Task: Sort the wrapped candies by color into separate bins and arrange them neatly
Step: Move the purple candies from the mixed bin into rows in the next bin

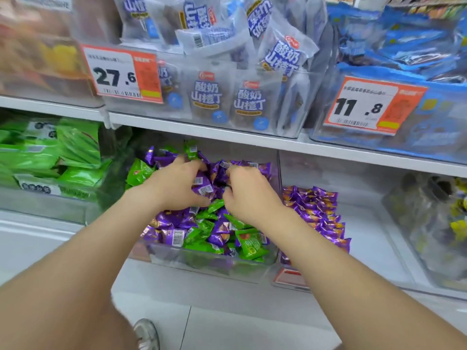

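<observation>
While the left hand (174, 184) has its fingers and thumb curled round a clump of purple candies (202, 185) near the back of the middle bin (202, 265), the right hand (250, 198) is knuckles-up with its fingertips buried in the pile, so I honestly can't tell if it's got hold of anything.

Biggest risk imo: a fistful like that drags strays along, because green candies (202, 231) are tangled in right under both palms. Those would land in the right bin (318, 213), which looks all purple so far.

Also the wrappers look slick and the heap sits close to the front rim, so a loose handful could shed a few onto the floor (252, 324). The shelf (227, 137) hangs low over the bin too, easy to clip knuckles coming out.
</observation>
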A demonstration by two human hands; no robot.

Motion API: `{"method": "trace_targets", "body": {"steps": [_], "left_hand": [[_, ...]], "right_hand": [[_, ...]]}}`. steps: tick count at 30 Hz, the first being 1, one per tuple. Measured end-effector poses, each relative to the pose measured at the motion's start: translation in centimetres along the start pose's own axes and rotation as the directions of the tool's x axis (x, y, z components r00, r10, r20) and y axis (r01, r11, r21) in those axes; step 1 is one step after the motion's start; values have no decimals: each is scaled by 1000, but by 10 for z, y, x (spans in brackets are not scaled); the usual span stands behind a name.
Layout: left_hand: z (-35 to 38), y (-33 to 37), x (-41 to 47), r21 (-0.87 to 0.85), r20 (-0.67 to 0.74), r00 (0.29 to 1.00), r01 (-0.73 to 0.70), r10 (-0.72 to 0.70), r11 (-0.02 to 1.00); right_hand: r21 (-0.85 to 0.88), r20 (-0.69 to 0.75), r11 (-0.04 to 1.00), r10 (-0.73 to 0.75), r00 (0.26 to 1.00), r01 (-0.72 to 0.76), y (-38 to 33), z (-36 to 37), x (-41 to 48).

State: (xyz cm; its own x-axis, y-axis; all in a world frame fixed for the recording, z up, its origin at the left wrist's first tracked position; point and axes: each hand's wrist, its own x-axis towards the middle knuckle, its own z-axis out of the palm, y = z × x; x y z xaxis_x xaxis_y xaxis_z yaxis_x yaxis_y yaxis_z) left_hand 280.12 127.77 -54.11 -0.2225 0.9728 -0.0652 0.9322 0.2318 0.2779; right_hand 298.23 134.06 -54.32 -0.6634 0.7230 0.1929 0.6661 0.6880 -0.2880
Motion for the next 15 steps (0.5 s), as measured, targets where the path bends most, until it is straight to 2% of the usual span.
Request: {"method": "trace_targets", "body": {"steps": [5, 10, 13, 15], "left_hand": [[6, 5, 5, 61, -76, 997, -10, 14, 998], [5, 11, 14, 190, -20, 998, -47, 52, 981], [-3, 9, 15, 183, -7, 999, -46, 48, 982], [1, 6, 11, 131, -39, 999, -8, 13, 991]], "right_hand": [[113, 84, 993, 35, 996, -44, -1, 10, 40], [157, 321, 987, -33, 947, -19, -1, 14, 62], [110, 289, 994, -16, 957, -17, 4, 20, 69], [-7, 264, 1000, -9, 964, 11, 8, 24, 70]]}}
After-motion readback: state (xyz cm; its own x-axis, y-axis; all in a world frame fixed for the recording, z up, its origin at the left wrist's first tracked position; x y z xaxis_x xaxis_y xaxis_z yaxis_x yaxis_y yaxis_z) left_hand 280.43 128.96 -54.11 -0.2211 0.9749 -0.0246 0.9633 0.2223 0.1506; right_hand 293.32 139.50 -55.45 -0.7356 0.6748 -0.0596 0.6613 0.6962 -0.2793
